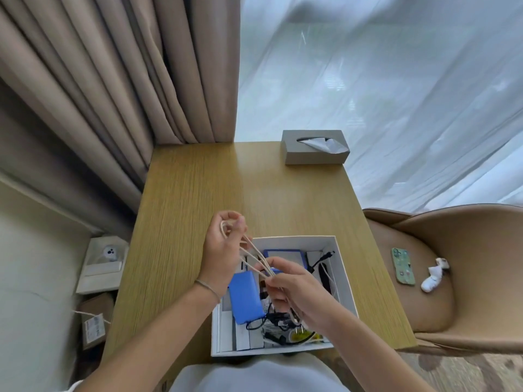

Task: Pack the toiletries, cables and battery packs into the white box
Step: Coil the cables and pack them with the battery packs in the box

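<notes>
Both hands' grip pinches cream cable over white box holding blue battery pack, black cables.

Both hands raised, left hand and right hand each with fingers curled, pinching

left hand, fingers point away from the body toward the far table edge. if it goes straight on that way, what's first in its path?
Probably nothing. The left hand, holding the beige cable, has bare wooden table ahead, then the beige curtain past the far edge. The tissue box sits well off to the right. Its height above the table is unclear.
</notes>
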`<state>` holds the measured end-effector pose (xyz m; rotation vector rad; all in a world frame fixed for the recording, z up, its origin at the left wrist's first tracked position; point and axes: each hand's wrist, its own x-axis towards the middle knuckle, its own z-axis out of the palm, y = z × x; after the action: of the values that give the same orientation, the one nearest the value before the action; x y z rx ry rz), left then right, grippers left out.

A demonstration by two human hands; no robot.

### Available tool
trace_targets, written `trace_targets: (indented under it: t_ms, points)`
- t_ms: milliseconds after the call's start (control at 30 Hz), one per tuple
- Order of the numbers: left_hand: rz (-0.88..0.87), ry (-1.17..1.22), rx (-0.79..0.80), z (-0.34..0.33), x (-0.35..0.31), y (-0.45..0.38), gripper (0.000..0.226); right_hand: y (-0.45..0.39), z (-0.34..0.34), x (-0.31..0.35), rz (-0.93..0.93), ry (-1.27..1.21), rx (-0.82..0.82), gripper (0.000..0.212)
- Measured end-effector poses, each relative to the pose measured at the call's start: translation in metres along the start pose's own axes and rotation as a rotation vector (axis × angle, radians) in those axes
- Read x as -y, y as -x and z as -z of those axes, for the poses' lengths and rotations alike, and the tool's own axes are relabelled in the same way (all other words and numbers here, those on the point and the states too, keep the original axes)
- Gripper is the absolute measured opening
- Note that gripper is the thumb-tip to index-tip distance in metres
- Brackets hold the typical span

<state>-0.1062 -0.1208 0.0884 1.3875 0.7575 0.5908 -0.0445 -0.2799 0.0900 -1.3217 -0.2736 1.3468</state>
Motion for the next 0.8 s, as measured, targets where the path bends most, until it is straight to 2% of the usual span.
trace_targets:
  t_ms: [100,233,333,433,600,800]
  points:
    - [0.054,-0.076,0.002,0.021,0.019,0.004,0.017,-0.002,0.015,-0.008,0.008,0.108,-0.037,0.021]
    - [0.098,-0.176,-0.074,0.043,0.041,0.012,0.014,-0.012,0.033,-0.016,0.028,0.252,-0.117,0.034]
    - [0.092,-0.294,-0.118,0.052,0.055,0.02,0.01,-0.025,0.042,-0.024,0.06,0.486,-0.196,0.037]
    - [0.059,-0.408,-0.145,0.057,0.065,0.027,0.017,-0.037,0.05,-0.03,0.036,0.694,-0.209,0.038]
    - [0.082,-0.483,-0.127,0.063,0.073,0.038,0.023,-0.061,0.053,-0.037,-0.04,0.991,-0.195,0.04]
    - [0.115,-0.472,-0.1,0.065,0.076,0.046,0.024,-0.072,0.055,-0.045,-0.061,1.218,-0.23,0.037]
